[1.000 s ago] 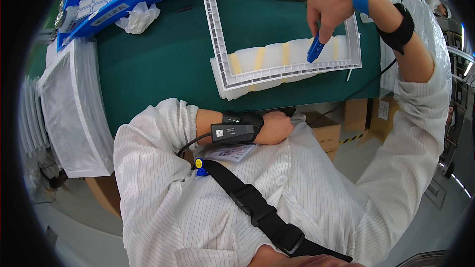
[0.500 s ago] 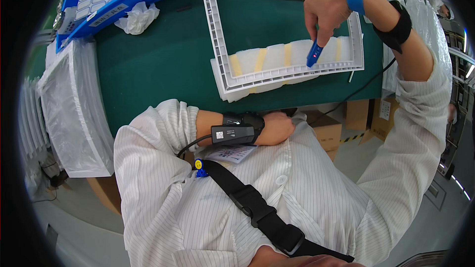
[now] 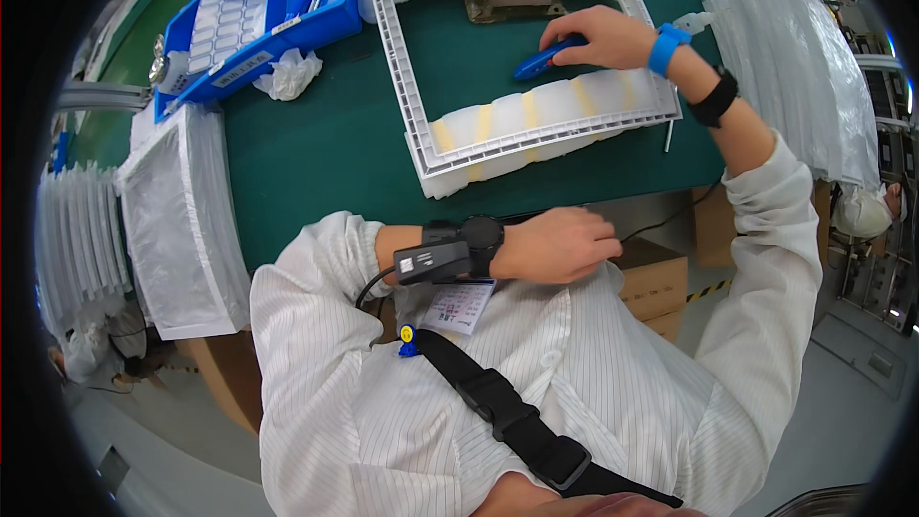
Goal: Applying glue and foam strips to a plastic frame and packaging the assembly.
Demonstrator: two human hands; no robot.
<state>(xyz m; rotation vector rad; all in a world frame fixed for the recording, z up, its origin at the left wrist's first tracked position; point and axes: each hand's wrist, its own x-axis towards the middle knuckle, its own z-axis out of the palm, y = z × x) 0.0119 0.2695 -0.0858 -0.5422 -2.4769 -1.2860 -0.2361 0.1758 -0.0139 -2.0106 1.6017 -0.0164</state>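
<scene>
My right hand (image 3: 605, 38) grips a blue pen-shaped tool (image 3: 548, 59) over the opening of a white rectangular plastic frame (image 3: 400, 67). The tool's tip points left, above the green mat. The frame lies on white foam pads (image 3: 507, 122) with yellow strips along its near side, and its far side also shows white padding. Close to my body, at the table's front edge, my left hand (image 3: 555, 246) is closed, its fingers loosely curled and nothing visible in them. A metallic, brownish block (image 3: 512, 5) sits inside the frame opening near its far side.
A blue bin (image 3: 316, 24) with a white compartment tray and blue tools stands far left, a crumpled white tissue (image 3: 289, 75) beside it. Plastic-wrapped panels (image 3: 182, 230) stand at the left; clear plastic-wrapped stacks (image 3: 799, 67) are at the right. Cardboard boxes (image 3: 651, 278) are under the table.
My right hand has moved left and away from the frame's near rail with the blue tool, now tilted flatter. My left hand has shifted right, its fingers slightly loosened. The view has shifted a little.
</scene>
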